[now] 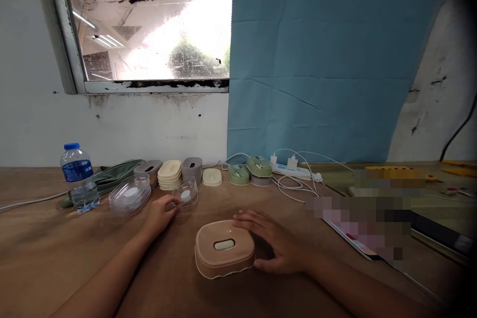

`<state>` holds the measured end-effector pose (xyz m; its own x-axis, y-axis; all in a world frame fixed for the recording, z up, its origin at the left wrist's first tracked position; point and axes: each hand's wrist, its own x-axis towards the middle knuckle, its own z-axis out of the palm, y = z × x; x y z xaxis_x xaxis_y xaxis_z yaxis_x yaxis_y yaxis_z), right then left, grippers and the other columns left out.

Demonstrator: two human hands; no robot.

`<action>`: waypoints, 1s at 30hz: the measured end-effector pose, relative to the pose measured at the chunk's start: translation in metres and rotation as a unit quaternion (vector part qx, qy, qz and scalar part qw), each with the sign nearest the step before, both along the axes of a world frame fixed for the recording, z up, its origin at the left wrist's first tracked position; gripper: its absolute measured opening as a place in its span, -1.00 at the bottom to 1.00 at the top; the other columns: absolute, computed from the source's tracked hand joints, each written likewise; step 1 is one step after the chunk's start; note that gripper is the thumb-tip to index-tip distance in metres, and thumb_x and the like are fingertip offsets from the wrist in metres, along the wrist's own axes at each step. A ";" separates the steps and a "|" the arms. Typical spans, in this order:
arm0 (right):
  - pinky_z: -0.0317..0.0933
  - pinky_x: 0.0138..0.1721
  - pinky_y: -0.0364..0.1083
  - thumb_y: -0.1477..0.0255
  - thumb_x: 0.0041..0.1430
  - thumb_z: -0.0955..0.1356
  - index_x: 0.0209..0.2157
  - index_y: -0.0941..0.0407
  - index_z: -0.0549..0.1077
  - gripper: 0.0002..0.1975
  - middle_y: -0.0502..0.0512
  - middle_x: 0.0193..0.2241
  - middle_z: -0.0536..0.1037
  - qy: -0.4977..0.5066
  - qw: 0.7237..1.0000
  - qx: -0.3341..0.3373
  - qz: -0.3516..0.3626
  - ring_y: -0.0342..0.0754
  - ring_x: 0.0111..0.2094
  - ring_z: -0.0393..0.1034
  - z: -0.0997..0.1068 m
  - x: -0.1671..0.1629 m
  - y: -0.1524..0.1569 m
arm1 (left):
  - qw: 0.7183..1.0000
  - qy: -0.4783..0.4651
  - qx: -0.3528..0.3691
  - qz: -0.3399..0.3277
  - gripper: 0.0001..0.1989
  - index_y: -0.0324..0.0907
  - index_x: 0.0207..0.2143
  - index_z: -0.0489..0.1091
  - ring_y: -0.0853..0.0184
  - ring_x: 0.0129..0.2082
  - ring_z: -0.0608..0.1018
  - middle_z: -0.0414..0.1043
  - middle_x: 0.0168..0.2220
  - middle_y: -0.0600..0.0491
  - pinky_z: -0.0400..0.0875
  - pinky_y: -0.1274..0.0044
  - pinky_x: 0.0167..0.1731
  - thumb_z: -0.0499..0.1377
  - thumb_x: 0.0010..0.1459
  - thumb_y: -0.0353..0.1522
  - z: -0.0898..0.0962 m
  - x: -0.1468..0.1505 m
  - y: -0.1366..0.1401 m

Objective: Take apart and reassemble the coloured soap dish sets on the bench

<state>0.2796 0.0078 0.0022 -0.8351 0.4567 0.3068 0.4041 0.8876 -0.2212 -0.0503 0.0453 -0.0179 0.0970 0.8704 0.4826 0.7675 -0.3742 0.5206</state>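
Observation:
A pinkish-brown plastic box (208, 259) with rounded corners lies on the table in front of me. A pale piece shows through the oval slot in its top. My right hand (278, 246) holds its right end loosely, fingertips over the top edge and thumb against the side. Farther left, my left hand (162, 216) pinches the near edge of a clear plastic tray (191, 202) with a white round spot. More clear trays (128, 199) are stacked left of that hand.
Along the wall stand cream lids (170, 171), grey boxes (192, 168), a single cream lid (212, 177) and green boxes (238, 174). A water bottle (78, 179) is at the left. A power strip (294, 171) with white cables and a phone-like device (352, 238) lie right.

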 end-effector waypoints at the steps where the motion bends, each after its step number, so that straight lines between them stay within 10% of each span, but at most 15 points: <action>1: -0.18 0.11 0.11 0.15 -0.03 0.29 0.13 0.06 0.04 -0.31 0.17 0.11 0.14 0.001 1.000 0.002 0.000 0.10 0.14 -0.07 0.000 0.000 0.000 | 1.000 -0.021 -0.008 0.008 -0.82 -0.17 -0.40 0.42 0.26 -0.28 0.46 0.47 -0.34 0.04 0.29 0.48 -0.23 0.09 -0.03 -0.29 -0.001 -0.001 0.001; 7: -0.12 0.10 0.10 0.19 -0.04 0.30 0.12 0.07 0.03 -0.31 0.18 0.10 0.15 0.017 0.999 0.037 0.013 0.09 0.12 -0.04 0.000 0.002 0.000 | 0.962 -0.268 -0.026 -0.044 -0.76 -0.20 -0.37 0.34 0.27 -0.21 0.46 0.45 -0.30 0.03 0.28 0.49 -0.17 0.17 -0.08 -0.24 0.003 0.002 0.003; 18: 0.01 0.05 0.07 0.36 0.03 0.28 0.04 -0.01 0.15 -0.50 0.12 0.15 0.00 0.122 0.968 0.206 -0.074 0.09 0.13 -0.05 -0.003 -0.004 -0.006 | 0.723 -0.498 -0.280 -0.389 -0.89 -0.21 -0.37 0.29 0.27 -0.17 0.47 0.38 -0.29 0.09 0.24 0.42 -0.08 0.19 0.00 -0.45 0.025 0.038 -0.042; 24: 0.04 0.06 0.01 0.29 0.06 0.29 0.06 -0.03 0.12 -0.49 0.11 0.18 -0.11 0.124 0.979 0.138 -0.081 0.05 0.15 -0.08 -0.005 -0.004 -0.004 | 0.652 -0.494 -0.349 -0.457 -0.79 -0.25 -0.29 0.32 0.33 -0.22 0.48 0.39 -0.30 0.05 0.22 0.38 -0.06 0.21 -0.04 -0.52 0.016 0.055 -0.052; 30: -0.01 0.10 0.01 0.21 -0.01 0.34 0.06 -0.03 0.12 -0.41 0.09 0.19 -0.11 0.132 0.989 -0.012 -0.064 0.04 0.18 -0.17 -0.008 -0.003 0.000 | 0.655 -0.497 -0.356 -0.444 -0.77 -0.24 -0.28 0.32 0.33 -0.21 0.48 0.40 -0.27 0.02 0.22 0.42 -0.08 0.22 -0.05 -0.51 0.010 0.056 -0.051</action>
<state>0.2769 0.0077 -0.0055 -0.6628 0.5630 0.4937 0.4377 0.8262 -0.3547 0.0055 -0.0057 -0.0076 0.6636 0.7227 0.1931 -0.4383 0.1664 0.8833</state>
